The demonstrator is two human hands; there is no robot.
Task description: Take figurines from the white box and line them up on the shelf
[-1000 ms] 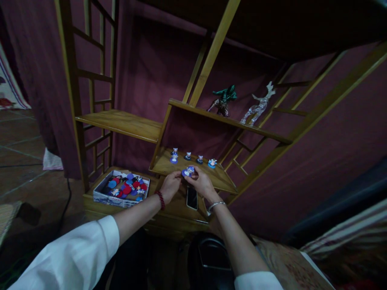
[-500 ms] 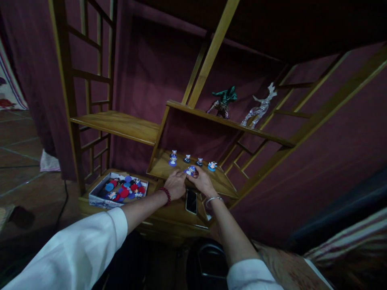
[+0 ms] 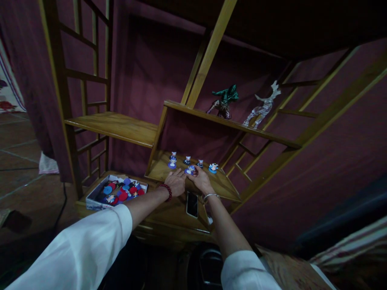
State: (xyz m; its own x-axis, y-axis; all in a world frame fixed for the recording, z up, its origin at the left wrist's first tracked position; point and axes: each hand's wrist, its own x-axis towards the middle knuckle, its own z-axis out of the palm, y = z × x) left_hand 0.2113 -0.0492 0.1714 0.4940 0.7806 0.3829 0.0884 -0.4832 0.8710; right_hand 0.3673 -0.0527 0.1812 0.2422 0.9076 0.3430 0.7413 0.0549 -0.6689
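- While our right hand [image 3: 202,180] is pinching the figurine [image 3: 190,170] between fingers from four o'clock, we're probably steadying it at the shelf [image 3: 157,172].
- Whether our left hand [image 3: 176,182] is gripping, we can't tell.

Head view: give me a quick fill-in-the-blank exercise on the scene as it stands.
The right hand holds a figurine with a ____ base.
The red bracelet circles the ____ wrist.
In this view, the phone lies to the ____ of the box.
Missing words: purple; left; right.
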